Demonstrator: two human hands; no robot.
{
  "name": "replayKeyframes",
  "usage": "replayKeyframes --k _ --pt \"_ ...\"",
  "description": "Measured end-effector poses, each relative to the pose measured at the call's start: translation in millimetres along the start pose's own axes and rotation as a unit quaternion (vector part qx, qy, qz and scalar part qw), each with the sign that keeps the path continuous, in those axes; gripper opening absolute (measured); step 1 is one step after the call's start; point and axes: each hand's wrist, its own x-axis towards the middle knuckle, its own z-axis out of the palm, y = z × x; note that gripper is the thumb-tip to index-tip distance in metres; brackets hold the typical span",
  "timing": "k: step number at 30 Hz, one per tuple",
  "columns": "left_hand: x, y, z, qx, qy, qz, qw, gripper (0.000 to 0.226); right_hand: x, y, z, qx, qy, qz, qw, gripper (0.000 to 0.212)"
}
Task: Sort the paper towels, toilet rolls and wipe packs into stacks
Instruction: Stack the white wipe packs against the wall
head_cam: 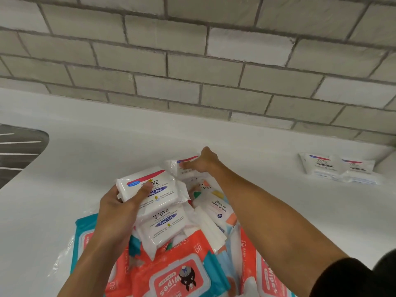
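A heap of wipe packs lies on the white counter (pixel 107 159) in front of me. My left hand (pixel 120 209) grips a white Dove wipe pack (pixel 150 185), thumb on its label, lifted over the heap. A second Dove pack (pixel 166 224) lies just below it. My right hand (pixel 203 161) reaches to the far side of the heap and pinches another white Dove pack (pixel 182 166) at its top edge. A patterned Stalove pack (pixel 216 202) sits under my right forearm. Large orange and teal baby wipe packs (pixel 175 277) fill the near side.
Two Dove packs (pixel 338 168) lie side by side at the far right of the counter, by the wall. A grey brick wall (pixel 192 61) runs along the back. A metal sink drainer (pixel 19 146) is at the left edge.
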Motion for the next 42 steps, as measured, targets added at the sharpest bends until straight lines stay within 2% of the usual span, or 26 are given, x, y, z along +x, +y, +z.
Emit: replayKeyframes --k 3,6,8,12,15,19,26,37,42 --pt "-0.5 0.2 2.7 0.003 -0.004 0.009 1.0 0.03 -6.1 7.1 -7.1 0.011 -0.019 0.006 1.0 0.086" --pt "-0.7 0.2 5.1 0.018 -0.001 0.022 1.0 0.035 -9.0 14.1 -14.8 0.029 -0.061 0.035 0.997 0.091" --pt "-1.5 -0.2 6.0 0.025 0.0 0.026 0.999 0.038 -11.9 20.4 -14.4 0.057 -0.085 0.037 0.994 0.087" --pt "-3.3 -0.8 5.1 0.031 0.002 0.029 0.999 0.04 -28.7 35.9 -11.5 0.163 -0.082 -0.017 0.983 0.06" --pt "-6.6 1.4 6.8 0.038 0.008 0.035 0.999 0.039 -42.4 51.8 -14.1 0.254 -0.077 -0.075 0.961 0.043" --pt "-15.3 8.0 14.5 0.049 0.005 0.05 0.998 0.037 -71.8 68.6 -20.2 0.325 -0.029 -0.108 0.939 0.041" --pt "-32.4 23.2 35.5 0.037 -0.039 0.057 0.997 0.025 -120.7 113.7 -40.4 0.449 0.039 -0.101 0.887 0.04" --pt "-58.5 38.9 118.1 -0.029 -0.158 0.013 0.987 0.031 -178.9 206.1 -107.9 0.52 0.117 -0.068 0.843 0.031" --pt "-74.5 45.7 166.8 -0.061 -0.229 -0.019 0.971 0.029 -185.5 247.5 -144.5 0.523 0.15 -0.058 0.837 0.027"
